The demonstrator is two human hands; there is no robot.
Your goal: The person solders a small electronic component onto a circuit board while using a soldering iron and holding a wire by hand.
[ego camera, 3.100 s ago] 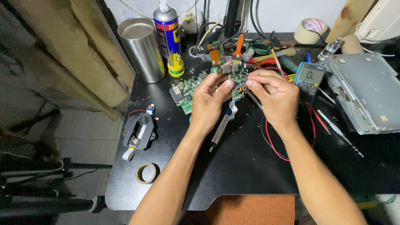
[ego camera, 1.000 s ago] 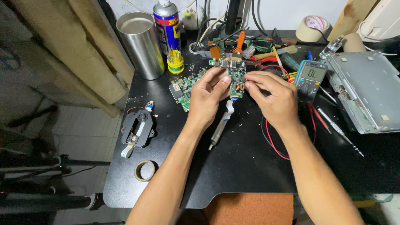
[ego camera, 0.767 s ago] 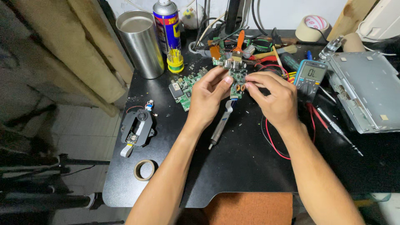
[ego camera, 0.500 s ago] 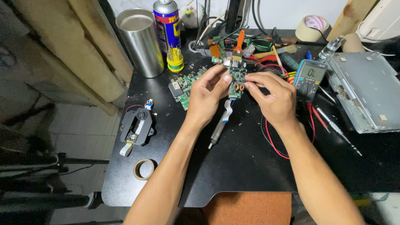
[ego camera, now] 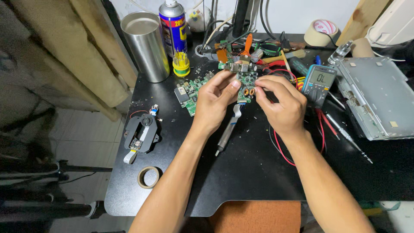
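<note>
Board (ego camera: 244, 82), green: held above the desk (ego camera: 241, 172), raised for close view. Left hand (ego camera: 214, 100) closed, pinching its left edge; right hand (ego camera: 281, 103) pinching the right edge, apparently. Second board (ego camera: 189, 91) and multimeter (ego camera: 318, 82) lie nearby.

You are at an electronics repair workshop: your black table (ego camera: 241, 172) carries green circuit boards (ego camera: 192, 90), a multimeter (ego camera: 318, 82) right of centre, tangled red leads (ego camera: 321, 125), a screwdriver (ego camera: 227, 133) and a spray can (ego camera: 172, 26) at the top.
</note>
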